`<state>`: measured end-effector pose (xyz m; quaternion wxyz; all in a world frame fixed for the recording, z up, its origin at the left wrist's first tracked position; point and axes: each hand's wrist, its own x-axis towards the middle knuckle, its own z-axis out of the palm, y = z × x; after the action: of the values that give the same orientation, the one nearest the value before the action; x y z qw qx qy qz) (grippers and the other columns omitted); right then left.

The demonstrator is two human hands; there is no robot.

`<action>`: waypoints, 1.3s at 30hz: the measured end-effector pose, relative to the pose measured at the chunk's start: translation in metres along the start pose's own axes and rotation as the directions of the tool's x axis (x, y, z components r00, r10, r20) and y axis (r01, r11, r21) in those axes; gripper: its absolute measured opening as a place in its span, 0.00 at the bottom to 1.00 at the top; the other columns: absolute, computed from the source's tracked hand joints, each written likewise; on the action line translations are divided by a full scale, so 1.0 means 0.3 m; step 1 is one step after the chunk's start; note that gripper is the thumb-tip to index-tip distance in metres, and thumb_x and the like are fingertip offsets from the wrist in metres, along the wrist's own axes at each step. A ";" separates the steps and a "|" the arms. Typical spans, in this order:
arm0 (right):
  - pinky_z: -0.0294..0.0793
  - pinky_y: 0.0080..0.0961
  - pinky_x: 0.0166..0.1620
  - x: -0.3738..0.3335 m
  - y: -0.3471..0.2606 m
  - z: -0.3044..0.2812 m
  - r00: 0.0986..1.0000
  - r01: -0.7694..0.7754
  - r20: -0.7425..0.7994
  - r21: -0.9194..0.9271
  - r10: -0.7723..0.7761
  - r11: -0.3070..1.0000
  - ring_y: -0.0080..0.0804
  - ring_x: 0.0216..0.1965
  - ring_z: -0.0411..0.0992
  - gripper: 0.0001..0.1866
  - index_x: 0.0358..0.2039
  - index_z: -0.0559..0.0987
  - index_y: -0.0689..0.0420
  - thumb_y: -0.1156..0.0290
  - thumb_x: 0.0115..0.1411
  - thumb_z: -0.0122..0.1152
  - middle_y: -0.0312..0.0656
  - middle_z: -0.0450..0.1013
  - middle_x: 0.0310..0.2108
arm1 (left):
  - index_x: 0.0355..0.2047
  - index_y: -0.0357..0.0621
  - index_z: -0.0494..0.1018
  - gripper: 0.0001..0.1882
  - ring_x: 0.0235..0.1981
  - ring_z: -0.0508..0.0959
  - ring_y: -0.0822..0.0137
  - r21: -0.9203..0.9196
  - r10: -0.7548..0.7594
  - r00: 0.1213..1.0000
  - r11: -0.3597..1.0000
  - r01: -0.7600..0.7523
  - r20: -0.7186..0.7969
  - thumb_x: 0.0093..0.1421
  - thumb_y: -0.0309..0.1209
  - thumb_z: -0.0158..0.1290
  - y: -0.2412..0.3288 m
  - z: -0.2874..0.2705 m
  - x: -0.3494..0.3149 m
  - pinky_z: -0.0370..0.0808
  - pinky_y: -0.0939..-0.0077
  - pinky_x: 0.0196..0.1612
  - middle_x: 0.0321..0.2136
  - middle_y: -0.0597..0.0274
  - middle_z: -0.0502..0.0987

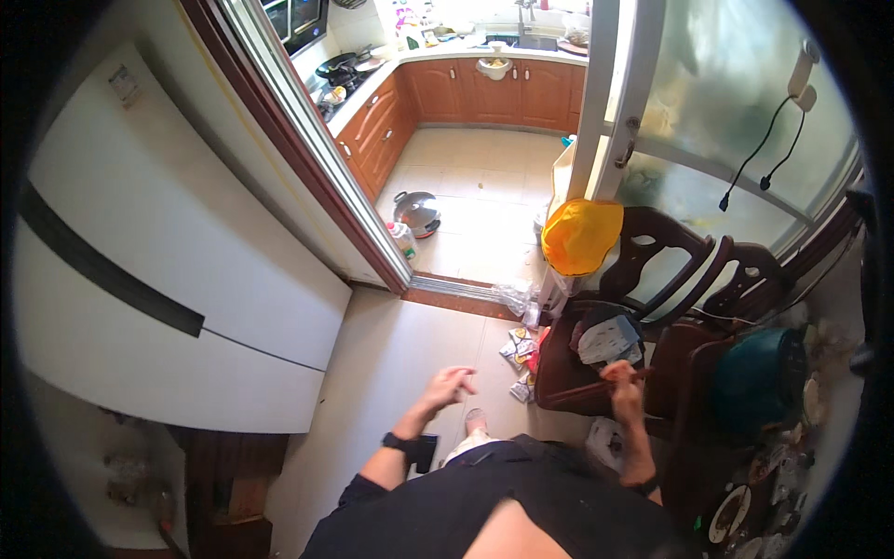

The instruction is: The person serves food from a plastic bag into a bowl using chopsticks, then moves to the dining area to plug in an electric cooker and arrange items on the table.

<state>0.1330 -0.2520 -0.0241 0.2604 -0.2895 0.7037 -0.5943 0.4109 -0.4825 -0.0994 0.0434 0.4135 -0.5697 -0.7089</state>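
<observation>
My left hand (449, 387) is held over the pale tiled floor, fingers loosely bent and apart, with nothing seen in it. A dark band circles that wrist. My right hand (622, 377) is at the dark wooden chair (566, 373) on the right, fingers curled in. What it grips, if anything, is too small to make out. Just beyond it, a pale blue-white cloth or bag (607, 340) lies on a dark bundle on the seat. Several small packets (518, 352) lie on the floor left of the chair.
A yellow hat (581, 237) hangs by the sliding door frame. Beyond the floor track (458, 290) stand a lidded pan (417, 213) and a bottle (402, 239). A white fridge (177, 242) lines the left. At right are a second chair (684, 363) and a teal bin (759, 382).
</observation>
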 end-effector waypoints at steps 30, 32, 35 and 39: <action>0.71 0.25 0.31 1.437 -0.080 0.801 0.957 0.099 0.272 0.015 -0.099 0.995 0.26 0.25 0.70 0.13 0.26 0.78 0.63 0.69 0.64 0.52 0.38 0.74 0.24 | 0.58 0.38 0.62 0.25 0.25 0.74 0.75 -0.212 -0.008 0.833 0.968 -0.132 -0.554 0.60 0.27 0.52 0.404 -0.757 0.671 0.71 0.82 0.26 0.39 0.58 0.77; 0.65 0.18 0.25 1.525 -0.074 0.799 0.926 0.333 0.264 -0.237 -0.269 0.913 0.20 0.22 0.67 0.15 0.27 0.77 0.61 0.66 0.68 0.48 0.35 0.71 0.23 | 0.57 0.39 0.64 0.24 0.26 0.75 0.75 -0.178 -0.042 0.868 0.982 -0.055 -0.495 0.60 0.29 0.52 0.469 -0.754 0.758 0.72 0.82 0.28 0.38 0.59 0.77; 0.66 0.15 0.23 1.598 -0.070 0.815 0.965 0.002 0.261 0.045 -0.014 0.999 0.20 0.20 0.70 0.16 0.30 0.76 0.62 0.64 0.68 0.48 0.35 0.71 0.21 | 0.55 0.40 0.66 0.22 0.28 0.75 0.75 -0.167 -0.097 0.916 0.985 0.033 -0.388 0.62 0.33 0.52 0.571 -0.753 0.869 0.72 0.81 0.30 0.38 0.63 0.79; 0.76 0.20 0.31 1.721 -0.089 0.877 0.954 -0.082 0.297 0.115 0.044 0.990 0.28 0.31 0.78 0.17 0.36 0.75 0.63 0.62 0.69 0.46 0.41 0.76 0.27 | 0.55 0.41 0.67 0.22 0.30 0.74 0.78 -0.161 -0.128 0.960 0.983 0.090 -0.248 0.63 0.36 0.50 0.693 -0.773 1.059 0.71 0.83 0.31 0.39 0.65 0.79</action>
<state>-0.0371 -0.8059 -0.0508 0.3987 -0.3348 0.6272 -0.5793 0.2652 -0.9028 -0.0967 0.1083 0.5286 -0.4813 -0.6908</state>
